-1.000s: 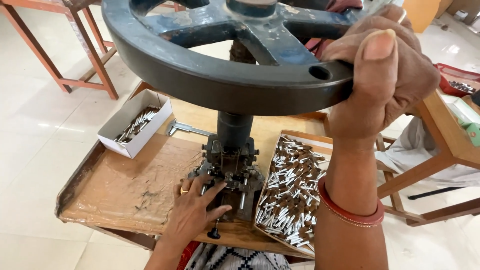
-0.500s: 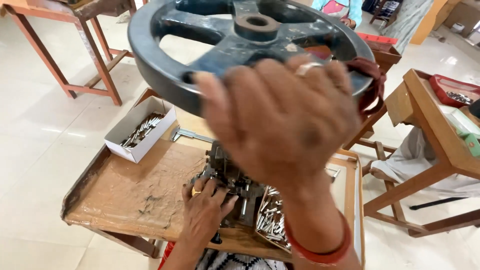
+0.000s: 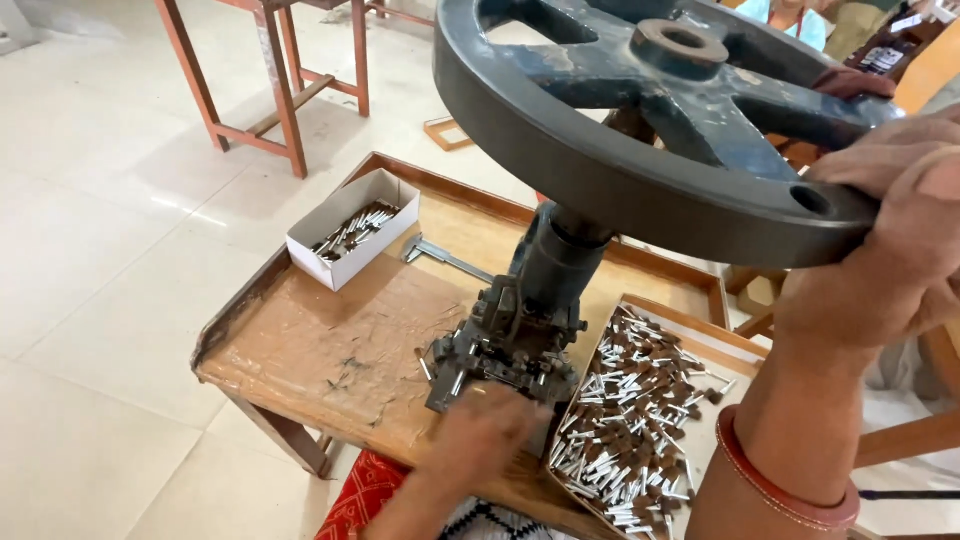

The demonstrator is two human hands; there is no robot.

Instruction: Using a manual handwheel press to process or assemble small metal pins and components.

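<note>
A big dark handwheel (image 3: 640, 130) tops a hand press on a wooden table (image 3: 330, 340). My right hand (image 3: 890, 250) grips the wheel's rim at its right side, a red bangle on the wrist. My left hand (image 3: 480, 435), blurred, is at the front of the press's metal base (image 3: 500, 350), touching or just beside it. I cannot tell whether its fingers pinch a small part. A shallow tray (image 3: 650, 410) right of the base holds several small metal and brown pins.
A white cardboard box (image 3: 352, 240) with several metal pieces sits at the table's back left. A flat metal tool (image 3: 440, 258) lies behind the press. A red-brown wooden stand (image 3: 270, 90) is on the tiled floor behind. Another wooden bench (image 3: 900, 440) lies at right.
My right hand swung the wheel round, passing in front of the camera, and is back on the rim at right. My left hand stayed at the press base, moving slightly toward me.
</note>
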